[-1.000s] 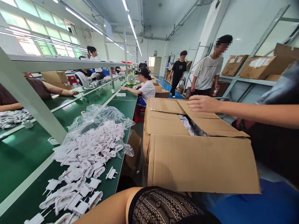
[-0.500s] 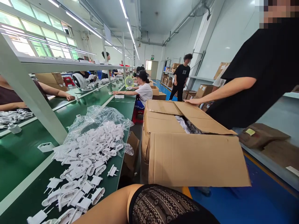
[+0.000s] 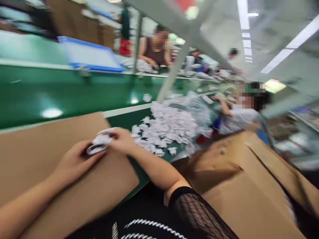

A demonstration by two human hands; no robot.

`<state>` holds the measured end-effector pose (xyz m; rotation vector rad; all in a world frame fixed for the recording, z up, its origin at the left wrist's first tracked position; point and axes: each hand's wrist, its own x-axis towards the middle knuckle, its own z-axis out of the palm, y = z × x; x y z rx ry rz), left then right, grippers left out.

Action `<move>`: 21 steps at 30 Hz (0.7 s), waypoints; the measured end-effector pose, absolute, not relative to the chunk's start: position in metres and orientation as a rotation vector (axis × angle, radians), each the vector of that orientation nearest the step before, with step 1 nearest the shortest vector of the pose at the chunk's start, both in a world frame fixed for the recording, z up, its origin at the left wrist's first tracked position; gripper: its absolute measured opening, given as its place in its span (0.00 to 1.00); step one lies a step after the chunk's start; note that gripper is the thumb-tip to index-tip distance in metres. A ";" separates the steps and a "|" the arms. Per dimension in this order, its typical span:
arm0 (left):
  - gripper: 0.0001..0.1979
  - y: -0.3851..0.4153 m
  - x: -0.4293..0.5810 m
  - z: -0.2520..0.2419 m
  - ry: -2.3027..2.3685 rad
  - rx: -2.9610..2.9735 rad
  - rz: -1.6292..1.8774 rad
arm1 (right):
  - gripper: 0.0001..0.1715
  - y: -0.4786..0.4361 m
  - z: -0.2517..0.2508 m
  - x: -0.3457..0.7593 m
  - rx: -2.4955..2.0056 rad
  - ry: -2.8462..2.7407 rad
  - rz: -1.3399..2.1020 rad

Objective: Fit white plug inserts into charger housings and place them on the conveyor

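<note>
The picture is smeared by motion. My left hand and my right hand meet over a flat brown cardboard sheet on the green table. Both have their fingers closed on a small white plastic part with a dark end; the left grips it from below, the right pinches it from above. A pile of like white plastic parts lies on the table just beyond my right hand, partly on clear plastic film.
A large open cardboard box stands at the right beside my lap. A seated person works further along the green bench, another person across it. A blue-rimmed tray lies at the far side.
The view has swung left and down from the box and aisle to the bench. Both my hands, unseen before, now hold a white part over the cardboard sheet.
</note>
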<state>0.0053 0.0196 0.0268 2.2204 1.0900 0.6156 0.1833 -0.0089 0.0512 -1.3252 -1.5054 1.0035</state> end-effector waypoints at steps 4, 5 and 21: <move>0.27 0.003 -0.026 -0.002 1.069 1.868 0.790 | 0.16 -0.004 0.033 0.169 -1.128 -1.125 1.355; 0.27 0.006 -0.026 -0.005 1.034 1.854 0.824 | 0.18 -0.004 0.033 0.170 -1.125 -1.095 1.361; 0.20 0.008 -0.023 -0.008 0.929 1.868 0.927 | 0.16 -0.019 0.043 0.175 -1.071 -1.192 1.280</move>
